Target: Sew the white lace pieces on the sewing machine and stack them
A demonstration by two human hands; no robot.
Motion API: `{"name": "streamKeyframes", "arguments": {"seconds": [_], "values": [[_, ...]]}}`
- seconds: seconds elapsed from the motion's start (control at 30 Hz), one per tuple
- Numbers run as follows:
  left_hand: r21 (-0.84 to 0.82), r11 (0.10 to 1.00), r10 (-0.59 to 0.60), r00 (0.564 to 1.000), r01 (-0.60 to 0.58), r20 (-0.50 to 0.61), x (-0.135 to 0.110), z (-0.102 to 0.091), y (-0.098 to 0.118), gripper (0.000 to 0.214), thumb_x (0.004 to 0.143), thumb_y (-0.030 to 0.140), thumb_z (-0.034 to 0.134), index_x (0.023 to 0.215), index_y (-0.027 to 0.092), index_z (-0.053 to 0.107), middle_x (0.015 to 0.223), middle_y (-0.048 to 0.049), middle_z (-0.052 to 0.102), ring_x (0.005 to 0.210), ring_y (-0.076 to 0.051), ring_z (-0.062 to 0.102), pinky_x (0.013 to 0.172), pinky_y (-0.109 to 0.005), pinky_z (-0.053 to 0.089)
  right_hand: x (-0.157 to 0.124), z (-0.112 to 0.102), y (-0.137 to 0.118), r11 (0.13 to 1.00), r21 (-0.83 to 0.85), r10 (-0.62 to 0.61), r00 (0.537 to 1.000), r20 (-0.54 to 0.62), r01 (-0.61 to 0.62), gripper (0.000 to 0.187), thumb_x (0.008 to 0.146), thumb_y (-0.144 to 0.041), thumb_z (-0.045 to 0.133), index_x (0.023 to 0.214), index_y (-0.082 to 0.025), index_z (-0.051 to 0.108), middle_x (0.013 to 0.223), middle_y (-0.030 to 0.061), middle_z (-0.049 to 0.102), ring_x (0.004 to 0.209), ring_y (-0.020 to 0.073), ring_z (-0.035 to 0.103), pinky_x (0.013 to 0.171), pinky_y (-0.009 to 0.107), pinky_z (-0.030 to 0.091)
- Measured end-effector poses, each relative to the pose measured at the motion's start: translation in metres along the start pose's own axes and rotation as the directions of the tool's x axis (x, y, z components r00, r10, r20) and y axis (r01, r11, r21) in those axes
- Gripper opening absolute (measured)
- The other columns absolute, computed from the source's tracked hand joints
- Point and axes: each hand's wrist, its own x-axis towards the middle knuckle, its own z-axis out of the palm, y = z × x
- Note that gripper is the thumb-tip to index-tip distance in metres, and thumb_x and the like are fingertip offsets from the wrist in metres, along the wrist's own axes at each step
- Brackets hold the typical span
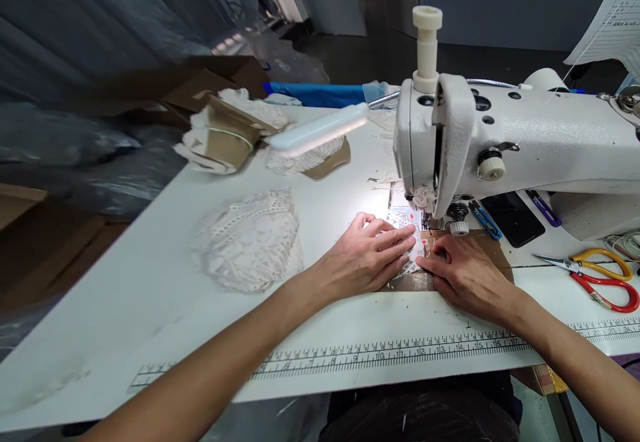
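A small piece of white lace fabric (414, 262) with red marks lies beside the needle area of a white sewing machine (520, 139). Flat on its left part rests my left hand (367, 255), fingers stretched out and pressing it to the bed. At the fabric's right edge, my right hand (465, 269) has its fingers curled in and closed on the edge; its fingertips are partly hidden. The presser foot (431, 221) stands just behind the fabric, between and beyond both hands.
A lace pile (253, 242) lies on the white table (165, 335) at left, with a banded lace bundle (225, 139) behind. A lamp (320, 129) reaches over the table. At right are scissors (595, 272), a phone (515, 219) and thread snips (485, 219). A printed ruler (355, 355) runs along the front edge.
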Motion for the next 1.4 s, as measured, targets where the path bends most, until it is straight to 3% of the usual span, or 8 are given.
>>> {"name": "streamKeyframes", "arguments": {"seconds": [0.2,0.43,0.73,1.1,1.27,1.4], "values": [[0.007,1.000,0.008,0.999,-0.008,0.052,0.000,-0.001,0.002,0.030,0.102,0.023,0.038,0.121,0.019,0.060,0.124,-0.0099,0.067,0.090,-0.023,0.060,0.077,-0.042,0.042,0.000,0.001,-0.001,0.999,-0.047,-0.005,1.000,0.006,0.005,0.026,0.093,-0.018,0.054,0.118,-0.023,0.061,0.109,0.0109,0.056,0.098,0.0251,0.052,0.082,0.040,0.045],[0.048,0.998,-0.031,0.999,0.030,0.028,0.004,-0.004,0.009,0.027,0.103,0.023,0.037,0.116,0.016,0.061,0.125,-0.0099,0.067,0.089,-0.024,0.059,0.072,-0.039,0.038,-0.002,0.005,-0.001,0.999,-0.039,0.007,0.999,-0.034,-0.008,0.028,0.092,-0.017,0.053,0.118,-0.022,0.063,0.111,0.0121,0.056,0.100,0.0262,0.052,0.082,0.041,0.045],[0.069,0.996,0.051,0.994,-0.058,0.098,0.014,-0.007,-0.010,0.031,0.101,0.024,0.036,0.104,0.015,0.065,0.116,-0.0099,0.068,0.081,-0.021,0.057,0.072,-0.038,0.036,0.003,0.008,-0.005,0.991,0.024,0.136,0.989,-0.060,-0.134,0.035,0.090,-0.016,0.050,0.120,-0.024,0.067,0.106,0.0100,0.057,0.095,0.0239,0.055,0.084,0.041,0.045],[0.032,0.999,-0.010,0.984,0.004,0.178,0.011,-0.008,-0.008,0.033,0.102,0.026,0.035,0.123,0.019,0.060,0.118,-0.0126,0.065,0.093,-0.023,0.058,0.077,-0.038,0.039,0.005,0.006,-0.006,0.987,0.049,0.158,0.983,-0.091,-0.154,0.038,0.090,-0.015,0.048,0.121,-0.025,0.067,0.103,0.0096,0.058,0.093,0.0233,0.057,0.084,0.043,0.051],[0.042,0.999,0.017,0.990,-0.023,0.138,0.011,-0.008,-0.008,0.031,0.102,0.024,0.035,0.121,0.018,0.059,0.111,-0.0111,0.066,0.087,-0.023,0.056,0.075,-0.038,0.035,0.006,0.008,-0.001,0.986,0.039,0.164,0.977,-0.138,-0.160,0.037,0.092,-0.014,0.042,0.119,-0.016,0.067,0.104,0.0137,0.057,0.088,0.0228,0.059,0.078,0.039,0.054],[0.043,0.999,0.021,0.993,-0.027,0.118,0.011,-0.006,-0.010,0.030,0.103,0.024,0.035,0.119,0.018,0.060,0.104,-0.0095,0.067,0.084,-0.022,0.053,0.073,-0.037,0.032,0.008,0.008,-0.001,0.988,-0.049,0.138,0.982,-0.132,-0.145,0.040,0.088,-0.011,0.044,0.122,-0.016,0.063,0.101,0.0125,0.057,0.081,0.0216,0.057,0.073,0.038,0.054]]}}
